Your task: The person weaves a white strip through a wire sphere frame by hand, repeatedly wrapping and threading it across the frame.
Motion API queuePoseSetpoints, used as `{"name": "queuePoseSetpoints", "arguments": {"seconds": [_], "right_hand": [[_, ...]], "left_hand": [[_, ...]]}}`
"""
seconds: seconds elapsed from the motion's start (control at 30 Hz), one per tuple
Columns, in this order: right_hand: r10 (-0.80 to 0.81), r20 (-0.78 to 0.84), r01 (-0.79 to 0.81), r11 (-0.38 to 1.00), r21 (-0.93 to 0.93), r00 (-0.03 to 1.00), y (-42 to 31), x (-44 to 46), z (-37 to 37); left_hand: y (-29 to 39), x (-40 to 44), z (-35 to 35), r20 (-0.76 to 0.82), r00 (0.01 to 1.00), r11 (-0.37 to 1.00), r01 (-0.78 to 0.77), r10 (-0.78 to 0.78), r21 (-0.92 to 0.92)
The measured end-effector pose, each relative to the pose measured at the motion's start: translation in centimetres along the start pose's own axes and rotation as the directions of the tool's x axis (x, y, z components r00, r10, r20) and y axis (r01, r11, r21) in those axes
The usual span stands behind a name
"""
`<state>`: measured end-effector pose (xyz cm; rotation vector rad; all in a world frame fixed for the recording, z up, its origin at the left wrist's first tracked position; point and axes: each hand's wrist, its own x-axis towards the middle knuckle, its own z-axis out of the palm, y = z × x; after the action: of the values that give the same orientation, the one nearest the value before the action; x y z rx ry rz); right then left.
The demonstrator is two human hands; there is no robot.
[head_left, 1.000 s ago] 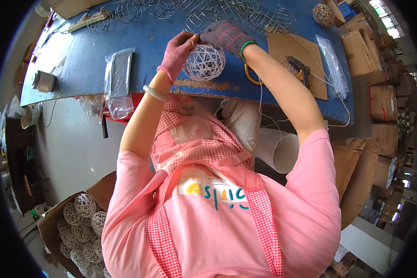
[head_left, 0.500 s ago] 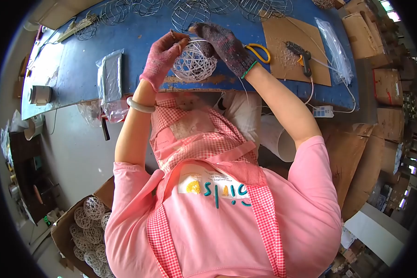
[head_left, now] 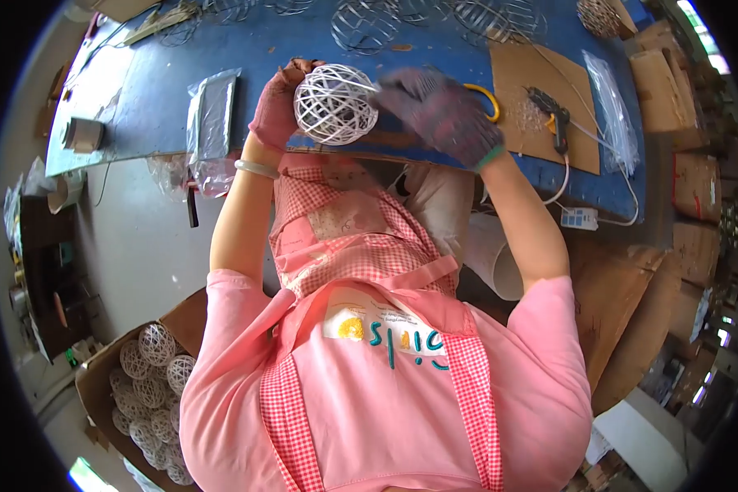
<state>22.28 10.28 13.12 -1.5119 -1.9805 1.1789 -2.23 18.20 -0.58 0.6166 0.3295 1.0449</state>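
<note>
My left hand (head_left: 280, 102), in a pink fingerless glove, closes on the left side of a white openwork ball (head_left: 336, 107) of woven strands. It holds the ball above the near edge of the blue table. My right hand (head_left: 443, 115), in a dark knitted glove, is smeared by motion just right of the ball. Its fingers look pinched together where a white strand (head_left: 372, 85) runs off the ball; the fingertips are blurred. Behind that hand shows a yellow loop handle (head_left: 492, 102), the rest of it hidden.
A glue gun (head_left: 553, 119) lies on a cardboard sheet (head_left: 512, 74), its cord running to a power strip (head_left: 580, 218). Wire ball frames (head_left: 367, 25) stand at the back. A plastic-wrapped packet (head_left: 213, 115) is at left. On the floor, a carton (head_left: 98, 394) holds several white balls.
My right hand has moved right and slightly down, away from the ball's top. My left hand has shifted to the ball's left side, and the ball shows more fully.
</note>
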Motion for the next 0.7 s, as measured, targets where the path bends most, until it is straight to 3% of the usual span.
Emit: {"name": "queuePoseSetpoints", "arguments": {"seconds": [0.03, 0.07, 0.1, 0.17, 0.33, 0.47, 0.53, 0.57, 0.6, 0.67, 0.7], "right_hand": [[-0.328, -0.058, 0.297, 0.906, -0.303, 0.943, 1.3, -0.8, 0.1], [-0.624, -0.018, 0.502, 0.645, -0.576, 0.781, 1.5, -1.3, 0.4], [-0.631, -0.007, 0.516, 0.64, -0.569, 0.776, 1.3, -1.9, 1.0], [-0.381, -0.136, 0.342, 0.907, -0.245, 0.914, 0.2, -3.2, 2.0], [-0.538, -0.169, 0.482, 0.829, -0.283, 0.826, 0.0, -4.3, 3.1], [-0.42, -0.291, 0.443, 0.897, 0.013, 0.86, 1.5, -4.5, 4.2], [-0.401, -0.324, 0.459, 0.88, 0.122, 0.857, 1.6, -4.7, 4.2], [-0.234, -0.279, 0.325, 0.879, 0.347, 0.931, 1.5, -4.9, 3.9], [-0.073, -0.194, 0.17, 0.818, 0.549, 0.978, 1.3, -5.0, 3.6], [-0.058, -0.168, 0.149, 0.78, 0.608, 0.984, 1.0, -5.2, 3.4], [-0.044, -0.14, 0.127, 0.737, 0.664, 0.989, 0.9, -5.3, 3.3]], "left_hand": [[-0.2, -0.4, -1.1, 0.04, 0.989, 0.989, -0.141, 0.142, -0.033], [-0.7, -0.7, -2.5, 0.078, 0.957, 0.959, -0.274, 0.279, -0.07], [-1.1, -0.2, -4.6, 0.068, 0.964, 0.966, -0.256, 0.258, -0.042], [-1.5, -0.1, -3.2, 0.116, 0.938, 0.944, -0.32, 0.327, -0.076], [-1.8, 1.1, -3.6, 0.146, 0.957, 0.953, -0.218, 0.251, -0.21], [-2.0, 0.9, -4.7, 0.153, 0.951, 0.95, -0.235, 0.269, -0.207], [-2.3, 0.7, -4.9, 0.021, 0.92, 0.914, -0.387, 0.392, -0.117], [-1.7, 0.4, -5.4, 0.048, 0.967, 0.932, -0.227, 0.25, -0.281], [-1.9, 0.4, -5.6, 0.048, 0.967, 0.932, -0.226, 0.249, -0.282], [-2.3, 0.0, -4.9, -0.008, 0.952, 0.909, -0.295, 0.306, -0.294], [-1.8, -0.3, -4.8, 0.078, 0.971, 0.843, -0.156, 0.227, -0.515]]}}
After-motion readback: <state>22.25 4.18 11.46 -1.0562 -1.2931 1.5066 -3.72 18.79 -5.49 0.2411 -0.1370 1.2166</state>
